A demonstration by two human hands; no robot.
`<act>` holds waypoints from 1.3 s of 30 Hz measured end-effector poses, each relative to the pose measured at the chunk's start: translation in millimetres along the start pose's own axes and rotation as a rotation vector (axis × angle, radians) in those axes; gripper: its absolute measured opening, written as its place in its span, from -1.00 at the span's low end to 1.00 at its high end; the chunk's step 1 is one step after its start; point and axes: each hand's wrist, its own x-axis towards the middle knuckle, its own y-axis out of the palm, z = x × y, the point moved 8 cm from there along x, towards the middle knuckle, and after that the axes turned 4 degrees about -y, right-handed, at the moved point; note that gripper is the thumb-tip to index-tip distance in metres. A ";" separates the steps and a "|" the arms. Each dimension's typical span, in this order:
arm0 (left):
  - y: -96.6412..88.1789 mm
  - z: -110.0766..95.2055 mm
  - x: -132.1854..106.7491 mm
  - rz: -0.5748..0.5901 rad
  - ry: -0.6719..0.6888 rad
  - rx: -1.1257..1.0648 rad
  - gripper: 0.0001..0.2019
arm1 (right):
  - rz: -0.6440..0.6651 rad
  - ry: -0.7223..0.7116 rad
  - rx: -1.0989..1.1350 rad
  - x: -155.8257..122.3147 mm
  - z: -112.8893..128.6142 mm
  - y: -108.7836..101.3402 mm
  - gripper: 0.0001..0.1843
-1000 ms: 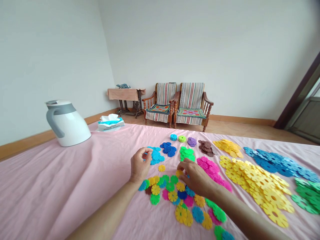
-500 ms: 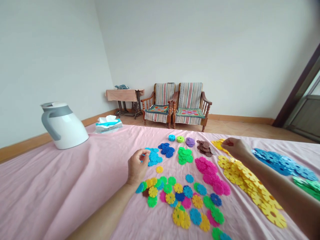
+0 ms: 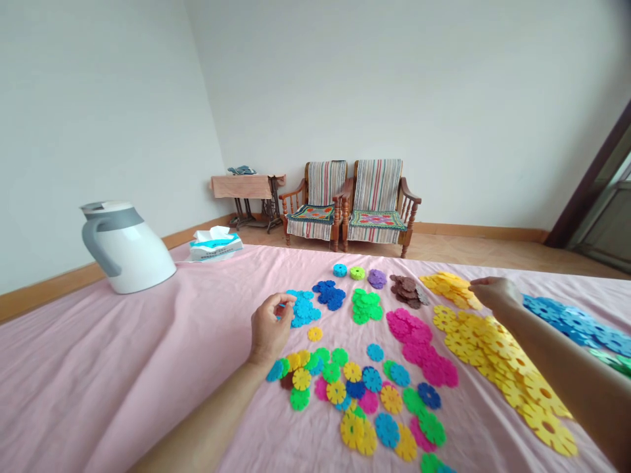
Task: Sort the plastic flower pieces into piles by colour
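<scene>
My left hand (image 3: 271, 328) is closed in a pinch beside the pile of light blue snowflake discs (image 3: 305, 310). Whatever lies between its fingertips, if anything, is too small to make out. At the right edge of a pile of orange-yellow snowflake discs (image 3: 448, 286) is my right hand (image 3: 497, 294), its fingers pressed together and their contents hidden. Below that arm stretches a long heap of yellow discs (image 3: 493, 355). Mixed-colour discs (image 3: 352, 389) lie scattered in front of me, and a single yellow disc (image 3: 315, 334) sits apart, near my left hand.
Sorted piles of dark blue (image 3: 329, 295), green (image 3: 366, 305), pink (image 3: 419, 345), brown (image 3: 408, 290) and purple discs (image 3: 377, 278) cover the pink cloth (image 3: 197, 368). Larger blue discs (image 3: 574, 322) lie far right. A white jug (image 3: 133, 253) and tissue box (image 3: 215, 246) stand left.
My right hand has moved right, from over the orange-yellow pile to its right edge, uncovering more discs. My left hand stays almost where it was.
</scene>
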 end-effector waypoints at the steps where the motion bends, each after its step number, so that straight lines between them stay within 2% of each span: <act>1: 0.1 -0.3 -0.2 0.001 0.006 0.000 -0.84 | 0.019 0.033 -0.028 2.5 -0.1 -1.4 -0.76; 3: 0.4 -0.7 -0.7 0.005 0.009 -0.003 -0.84 | 0.061 0.065 -0.076 5.1 6.6 -2.8 -0.78; 6: 1.6 0.1 -1.6 0.010 -0.008 -0.010 -0.83 | 0.152 -0.041 -0.071 -7.4 38.9 3.1 -0.85; 10: 3.3 0.9 -1.9 0.013 -0.005 -0.002 -0.83 | 0.392 -0.318 0.020 -68.6 100.0 22.9 -0.89; 12: 3.7 1.4 -1.4 0.015 0.001 0.002 -0.82 | 0.504 -0.426 0.039 -105.6 122.3 30.2 -0.87; 14: 3.4 1.8 -1.0 0.016 0.002 0.003 -0.83 | 0.617 -0.515 0.034 -137.6 134.5 37.7 -0.88; 16: 3.0 1.6 -1.0 0.017 0.004 0.002 -0.83 | 0.655 -0.545 0.002 -156.4 135.2 42.0 -0.90; 19: 2.3 0.9 -1.4 0.013 0.009 -0.007 -0.83 | 0.624 -0.538 -0.046 -165.9 128.1 44.3 -0.88; 34: 2.0 0.8 -1.8 0.003 0.021 -0.001 -0.84 | 0.634 -0.478 -0.094 -172.2 135.9 39.2 -0.84; 39: 7.5 -11.6 -7.7 0.051 0.073 0.007 -0.84 | 0.625 -0.446 -0.089 -172.8 137.3 37.1 -0.89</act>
